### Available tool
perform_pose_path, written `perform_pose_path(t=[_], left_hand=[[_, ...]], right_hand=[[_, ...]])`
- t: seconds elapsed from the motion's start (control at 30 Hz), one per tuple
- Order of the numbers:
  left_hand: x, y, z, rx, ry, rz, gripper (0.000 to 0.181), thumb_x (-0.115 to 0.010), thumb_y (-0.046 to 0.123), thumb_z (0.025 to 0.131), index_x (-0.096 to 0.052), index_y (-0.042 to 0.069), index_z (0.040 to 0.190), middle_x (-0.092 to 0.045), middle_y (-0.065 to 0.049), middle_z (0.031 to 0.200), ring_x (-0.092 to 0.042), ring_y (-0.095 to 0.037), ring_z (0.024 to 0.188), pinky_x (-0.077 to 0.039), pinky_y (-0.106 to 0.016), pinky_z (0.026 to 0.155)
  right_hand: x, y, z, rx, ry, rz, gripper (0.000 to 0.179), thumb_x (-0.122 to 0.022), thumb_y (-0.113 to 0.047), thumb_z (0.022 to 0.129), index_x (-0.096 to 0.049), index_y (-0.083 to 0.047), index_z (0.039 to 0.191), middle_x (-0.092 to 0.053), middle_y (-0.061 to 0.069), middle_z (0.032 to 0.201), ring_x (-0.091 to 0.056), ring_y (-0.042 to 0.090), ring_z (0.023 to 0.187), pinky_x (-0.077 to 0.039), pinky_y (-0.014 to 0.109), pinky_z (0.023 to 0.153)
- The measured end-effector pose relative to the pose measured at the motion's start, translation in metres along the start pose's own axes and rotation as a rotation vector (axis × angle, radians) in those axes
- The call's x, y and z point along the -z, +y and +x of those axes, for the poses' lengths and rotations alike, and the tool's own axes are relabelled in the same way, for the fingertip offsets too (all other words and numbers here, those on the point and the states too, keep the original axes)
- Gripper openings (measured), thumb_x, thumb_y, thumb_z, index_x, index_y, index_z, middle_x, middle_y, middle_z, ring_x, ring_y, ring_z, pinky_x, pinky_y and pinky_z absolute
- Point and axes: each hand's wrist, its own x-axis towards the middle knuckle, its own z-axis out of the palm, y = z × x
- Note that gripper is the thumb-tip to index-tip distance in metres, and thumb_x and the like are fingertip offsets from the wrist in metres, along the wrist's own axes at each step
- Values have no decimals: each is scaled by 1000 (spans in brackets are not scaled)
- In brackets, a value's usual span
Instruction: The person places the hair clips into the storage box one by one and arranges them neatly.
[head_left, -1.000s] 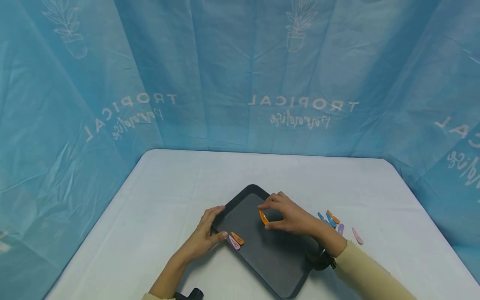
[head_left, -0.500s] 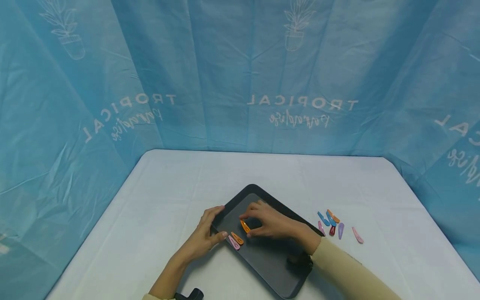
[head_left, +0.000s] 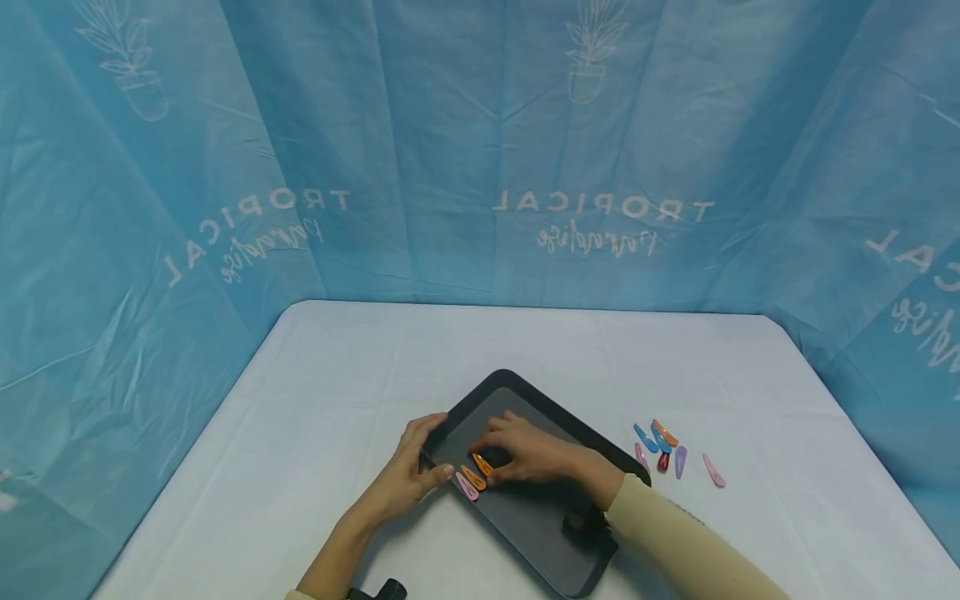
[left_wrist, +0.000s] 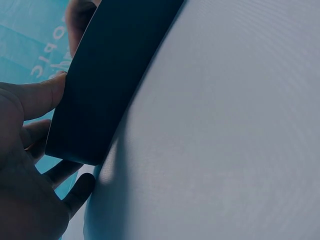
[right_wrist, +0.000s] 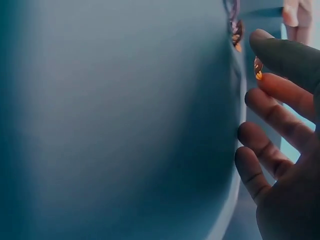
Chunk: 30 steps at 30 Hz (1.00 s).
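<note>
A dark grey baking tray (head_left: 536,533) lies at an angle on the white table. My left hand (head_left: 411,467) holds its left corner; in the left wrist view the thumb (left_wrist: 47,95) is on the rim and the fingers go round the corner. Over the tray, my right hand (head_left: 528,454) pinches an orange snap hair clip (head_left: 482,463) between thumb and index finger, low at the tray's surface. Beside it lie another orange hair clip (head_left: 473,477) and a pink hair clip (head_left: 467,487), side by side along the near-left rim.
Right of the tray lies a loose group of clips: two blue, with one blue clip (head_left: 645,437) at its left, an orange clip (head_left: 664,432), a dark red clip (head_left: 663,462), a purple clip (head_left: 680,462) and pink ones. A blue printed curtain (head_left: 450,167) hangs behind the table.
My right hand has carried the orange hair clip left and down, from over the tray's middle to beside the two clips. The left hand has stayed on the corner.
</note>
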Motion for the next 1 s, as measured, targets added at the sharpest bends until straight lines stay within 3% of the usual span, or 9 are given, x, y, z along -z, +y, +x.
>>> perform_pose_path(t=[0.73,1.0], left_hand=[[0,0,1,0,2,20,72,-68,17,86,-30,17,147,-25,-9,150,-20,-33,143,-22,-60,112],[-1,-1,1,-4,16,24,72,-69,17,85,-31,16,146,-26,-10,149,-22,-34,142,-22,-60,112]], right_hand=[[-7,2,4,-11,-25,-111,50,-74,-40,79,-60,-32,127,-51,-8,112,-35,6,95,-35,21,83],[-3,1,2,-16,-37,-55,57,-73,-39,79,-55,-28,132,-52,-8,117,-37,7,100,-37,24,86]])
